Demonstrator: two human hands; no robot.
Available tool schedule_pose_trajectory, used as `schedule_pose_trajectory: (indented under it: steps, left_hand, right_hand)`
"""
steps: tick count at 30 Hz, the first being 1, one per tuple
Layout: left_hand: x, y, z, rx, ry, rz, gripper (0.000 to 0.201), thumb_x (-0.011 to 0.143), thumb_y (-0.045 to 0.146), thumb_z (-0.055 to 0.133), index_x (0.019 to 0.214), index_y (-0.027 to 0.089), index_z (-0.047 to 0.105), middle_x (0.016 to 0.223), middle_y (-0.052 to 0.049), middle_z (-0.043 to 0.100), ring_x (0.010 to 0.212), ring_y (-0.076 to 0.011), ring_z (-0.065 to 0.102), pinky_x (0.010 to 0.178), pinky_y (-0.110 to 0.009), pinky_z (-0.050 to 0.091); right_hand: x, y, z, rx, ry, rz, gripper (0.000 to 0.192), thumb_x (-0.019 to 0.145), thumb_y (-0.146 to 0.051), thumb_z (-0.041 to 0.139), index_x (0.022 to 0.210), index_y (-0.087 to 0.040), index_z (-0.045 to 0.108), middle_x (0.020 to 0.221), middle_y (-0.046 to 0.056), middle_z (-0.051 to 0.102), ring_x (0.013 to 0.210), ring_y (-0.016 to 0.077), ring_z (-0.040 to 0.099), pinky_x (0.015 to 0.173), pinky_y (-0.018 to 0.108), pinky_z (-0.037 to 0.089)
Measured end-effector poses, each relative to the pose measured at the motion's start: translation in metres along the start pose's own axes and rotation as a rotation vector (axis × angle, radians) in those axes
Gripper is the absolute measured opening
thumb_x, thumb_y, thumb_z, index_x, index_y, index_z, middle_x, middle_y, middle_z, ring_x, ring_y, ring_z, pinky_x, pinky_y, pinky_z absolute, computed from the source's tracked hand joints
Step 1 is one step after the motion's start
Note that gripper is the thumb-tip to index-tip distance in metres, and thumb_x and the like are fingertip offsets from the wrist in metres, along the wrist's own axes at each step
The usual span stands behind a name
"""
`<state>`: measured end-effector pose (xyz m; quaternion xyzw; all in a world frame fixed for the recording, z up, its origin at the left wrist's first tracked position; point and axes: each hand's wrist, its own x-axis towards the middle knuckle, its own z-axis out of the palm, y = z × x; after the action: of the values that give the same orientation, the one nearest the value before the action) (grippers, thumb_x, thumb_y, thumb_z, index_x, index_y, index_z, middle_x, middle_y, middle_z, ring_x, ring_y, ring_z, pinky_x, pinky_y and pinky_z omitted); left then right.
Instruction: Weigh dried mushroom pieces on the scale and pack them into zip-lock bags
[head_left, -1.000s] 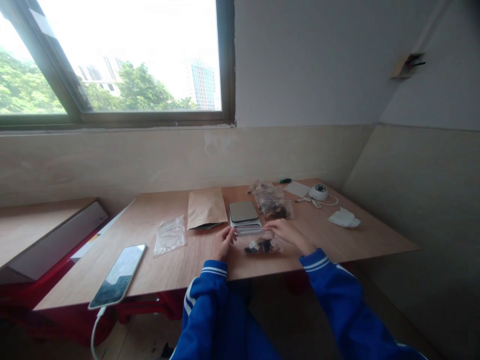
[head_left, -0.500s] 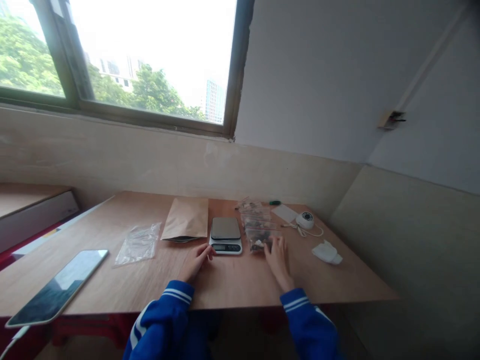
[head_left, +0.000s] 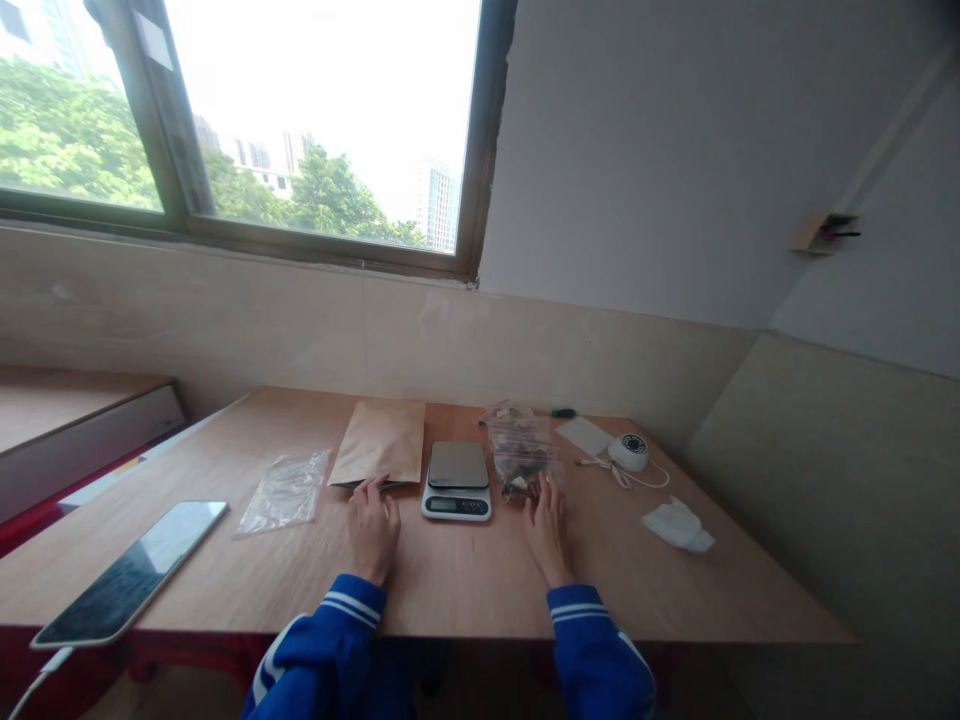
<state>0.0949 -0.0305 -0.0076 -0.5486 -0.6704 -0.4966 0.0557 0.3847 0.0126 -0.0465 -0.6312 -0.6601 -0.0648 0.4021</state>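
Note:
At the mouth of the brown kraft paper bag (head_left: 381,440) is my left hand (head_left: 373,525), its fingers stretched forward onto the near edge. The bag lies flat, its opening towards me and slightly parted. My right hand (head_left: 547,525) rests with fingers apart at the near end of a row of clear zip bags (head_left: 529,462). Those bags overlap and hold small dark parts that I cannot make out. Between my hands sits a small digital kitchen scale (head_left: 458,468) with a metal plate and a grey display; nothing lies on it.
An empty clear plastic bag (head_left: 283,492) and a charging phone (head_left: 135,575) lie on the left. To the right are a white dome camera (head_left: 628,452) with its cable, a white card (head_left: 584,436), a green-handled tool (head_left: 563,412) and a crumpled white wrapper (head_left: 678,525).
My left hand has left the scale's front edge and moved left to the paper bag's mouth. My right hand stays at the zip bags. The view has shifted slightly.

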Motion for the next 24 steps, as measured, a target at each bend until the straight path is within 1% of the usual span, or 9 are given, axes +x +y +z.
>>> schedule_pose_trajectory:
  steps: [3,6,8,11,15,18,20,21,24]
  left_hand:
    - [0.012,-0.010,-0.006,0.280,-0.060,0.061,0.048,0.080,0.010,0.040,0.128,0.011,0.046,0.130,-0.019,0.048,0.117,-0.0297,0.046,0.094,-0.045,0.039]
    - [0.036,-0.028,-0.012,0.458,-0.104,0.095,0.049,0.080,0.008,0.039,0.128,0.013,0.047,0.137,-0.017,0.044,0.126,-0.0311,0.038,0.100,-0.047,0.033]
    - [0.054,-0.040,-0.014,0.503,-0.162,0.157,0.042,0.081,0.008,0.038,0.118,0.016,0.056,0.129,-0.014,0.053,0.122,-0.0291,0.044,0.101,-0.045,0.031]
    - [0.074,-0.050,-0.019,0.468,-0.281,0.222,0.030,0.085,0.015,0.038,0.097,0.020,0.064,0.098,-0.010,0.068,0.099,-0.0254,0.059,0.091,-0.039,0.039]
    - [0.078,-0.030,-0.032,0.344,-0.277,0.382,0.023,0.086,0.027,0.044,0.090,0.023,0.067,0.087,-0.007,0.069,0.083,-0.0231,0.062,0.073,-0.031,0.044]
    - [0.074,-0.001,-0.047,0.232,-0.220,0.478,0.024,0.088,0.032,0.044,0.095,0.025,0.067,0.087,-0.006,0.069,0.082,-0.0211,0.062,0.068,-0.028,0.043]
    - [0.074,0.016,-0.059,0.179,-0.181,0.434,0.024,0.087,0.034,0.046,0.097,0.026,0.066,0.092,-0.005,0.070,0.082,-0.0199,0.063,0.065,-0.026,0.042]
    - [0.076,0.022,-0.065,0.163,-0.159,0.373,0.022,0.087,0.034,0.047,0.096,0.026,0.066,0.093,-0.004,0.070,0.080,-0.0193,0.063,0.063,-0.025,0.041]
    - [0.077,0.032,-0.079,0.132,-0.131,0.176,0.020,0.085,0.032,0.049,0.093,0.027,0.066,0.087,-0.001,0.070,0.071,-0.0178,0.063,0.057,-0.024,0.039]
  right_hand:
    - [-0.004,-0.006,-0.014,-0.004,0.061,0.063,0.041,0.086,-0.024,0.033,0.122,-0.011,0.049,0.126,0.020,0.047,0.116,0.0325,0.043,0.094,0.052,0.036]
    - [-0.009,-0.015,-0.027,0.092,0.069,0.019,0.033,0.086,-0.019,0.032,0.109,-0.015,0.056,0.113,0.016,0.054,0.109,0.0290,0.048,0.093,0.049,0.038]
    - [-0.016,-0.028,-0.035,0.202,0.025,-0.067,0.034,0.086,-0.014,0.031,0.105,-0.018,0.058,0.108,0.014,0.056,0.107,0.0257,0.050,0.094,0.047,0.040]
    - [-0.030,-0.063,-0.047,0.360,-0.098,-0.191,0.036,0.085,-0.009,0.031,0.107,-0.020,0.058,0.109,0.010,0.058,0.108,0.0215,0.053,0.094,0.041,0.044]
    - [-0.038,-0.138,-0.055,0.470,-0.281,-0.372,0.040,0.089,-0.010,0.032,0.119,-0.022,0.055,0.121,0.006,0.058,0.117,0.0175,0.050,0.100,0.036,0.043]
    - [-0.031,-0.187,-0.050,0.394,-0.298,-0.497,0.042,0.092,-0.019,0.035,0.133,-0.017,0.044,0.137,0.009,0.047,0.131,0.0205,0.036,0.107,0.041,0.037]
    - [-0.027,-0.206,-0.045,0.312,-0.296,-0.556,0.045,0.093,-0.021,0.035,0.137,-0.013,0.039,0.141,0.011,0.043,0.136,0.0223,0.029,0.109,0.043,0.033]
    - [-0.027,-0.211,-0.044,0.284,-0.306,-0.581,0.044,0.093,-0.021,0.035,0.136,-0.011,0.040,0.139,0.012,0.044,0.135,0.0225,0.030,0.110,0.043,0.032]
    - [-0.028,-0.220,-0.045,0.242,-0.391,-0.594,0.035,0.091,-0.016,0.036,0.119,-0.011,0.055,0.117,0.013,0.062,0.120,0.0224,0.050,0.106,0.041,0.037]
